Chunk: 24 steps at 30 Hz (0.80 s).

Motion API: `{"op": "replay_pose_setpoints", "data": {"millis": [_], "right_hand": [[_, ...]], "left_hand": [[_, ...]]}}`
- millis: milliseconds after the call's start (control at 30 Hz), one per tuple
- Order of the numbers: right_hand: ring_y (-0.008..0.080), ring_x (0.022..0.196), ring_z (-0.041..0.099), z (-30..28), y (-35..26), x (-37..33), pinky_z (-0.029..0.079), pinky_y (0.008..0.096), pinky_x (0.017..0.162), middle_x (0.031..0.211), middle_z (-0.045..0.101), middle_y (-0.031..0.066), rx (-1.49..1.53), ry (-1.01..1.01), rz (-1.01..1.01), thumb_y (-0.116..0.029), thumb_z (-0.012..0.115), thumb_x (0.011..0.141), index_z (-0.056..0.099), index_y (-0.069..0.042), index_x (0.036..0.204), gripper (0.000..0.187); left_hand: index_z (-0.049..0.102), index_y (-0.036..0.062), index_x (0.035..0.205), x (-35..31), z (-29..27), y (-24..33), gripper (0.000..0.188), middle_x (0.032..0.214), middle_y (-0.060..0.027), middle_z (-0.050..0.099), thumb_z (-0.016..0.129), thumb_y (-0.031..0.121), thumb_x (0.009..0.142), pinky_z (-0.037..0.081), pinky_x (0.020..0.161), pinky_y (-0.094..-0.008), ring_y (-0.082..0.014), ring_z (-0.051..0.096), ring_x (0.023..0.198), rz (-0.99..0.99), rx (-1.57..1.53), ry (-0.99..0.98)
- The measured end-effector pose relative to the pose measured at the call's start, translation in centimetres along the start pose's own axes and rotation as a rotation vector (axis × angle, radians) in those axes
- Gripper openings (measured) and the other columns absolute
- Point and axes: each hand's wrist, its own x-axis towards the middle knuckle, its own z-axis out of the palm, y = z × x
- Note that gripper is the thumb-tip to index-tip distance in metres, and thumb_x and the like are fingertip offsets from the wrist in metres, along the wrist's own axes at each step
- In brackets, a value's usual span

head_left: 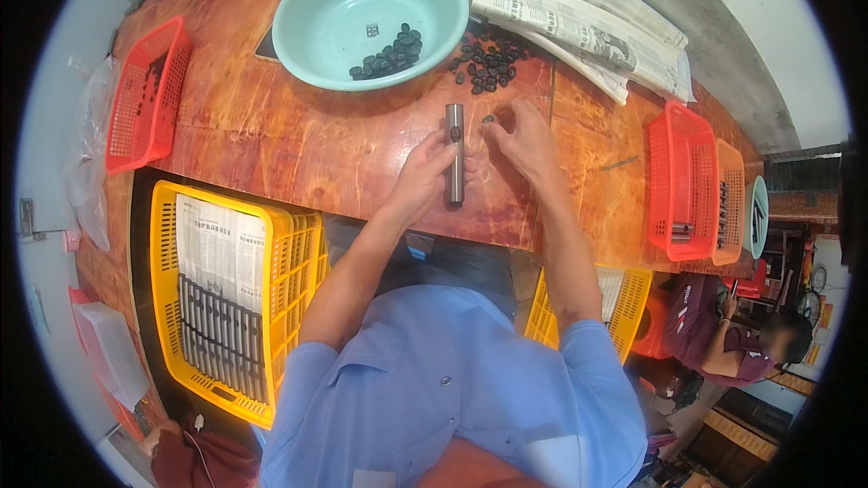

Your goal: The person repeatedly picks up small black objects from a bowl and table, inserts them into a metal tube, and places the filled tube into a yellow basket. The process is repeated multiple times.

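Observation:
My left hand is closed around a grey metal tube, held roughly upright in the picture over the table. Near the tube's upper end, by my thumb, is a dark round spot; I cannot tell whether it is a hole or a fitted black part. To the right of the tube, my right hand pinches a small black piece between thumb and fingertips, apart from the tube. Beyond my hands lies a loose pile of small black oval parts. More of these black parts lie inside the pale green bowl.
Newspapers lie at the back right. Red baskets stand left and right, the latter beside an orange basket. A thin rod lies right. Below left, a yellow crate holds several tubes. A person sits far right.

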Motion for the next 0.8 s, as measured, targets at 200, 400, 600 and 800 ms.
{"op": "replay_pose_setpoints", "data": {"millis": [200,400,600,800], "right_hand": [[0.0415,0.096,0.068,0.9,0.2,0.0,0.054,0.0498,0.083,0.102,0.069,0.0205,-0.111,0.016,-0.028,-0.019,0.077,0.086,0.071,-0.002,0.100,0.023],[0.0407,0.092,0.068,1.1,0.5,-0.3,0.054,0.0489,0.081,0.097,0.068,0.0198,-0.089,0.048,-0.077,-0.016,0.076,0.085,0.072,-0.002,0.103,0.023],[0.0328,0.083,0.067,-0.6,-3.2,-1.7,0.053,0.0431,0.073,0.090,0.065,0.0144,0.156,0.033,-0.222,-0.012,0.077,0.082,0.072,-0.004,0.104,0.023],[0.0321,0.087,0.065,-0.2,-4.5,-2.4,0.051,0.0429,0.077,0.097,0.066,0.0103,0.058,0.056,-0.470,-0.007,0.078,0.079,0.070,-0.006,0.105,0.027]], "left_hand": [[0.047,-0.0006,0.137,0.0,-0.1,-0.1,0.034,0.114,-0.0161,0.064,0.056,0.015,0.108,0.061,0.086,-0.0390,-0.0234,0.068,0.098,0.000,-0.014,0.006],[0.049,-0.0008,0.136,0.1,-0.5,-0.3,0.033,0.114,-0.0147,0.064,0.056,0.017,0.108,0.061,0.085,-0.0380,-0.0225,0.068,0.097,-0.009,-0.020,-0.018],[0.047,-0.0012,0.144,0.1,-0.5,-0.2,0.040,0.116,-0.0120,0.064,0.054,0.017,0.109,0.059,0.086,-0.0351,-0.0200,0.068,0.098,0.022,-0.008,-0.082],[0.043,-0.0026,0.151,0.0,-0.5,-0.2,0.045,0.126,-0.0109,0.063,0.053,0.013,0.109,0.058,0.094,-0.0357,-0.0179,0.066,0.110,0.015,-0.015,-0.071]]}}
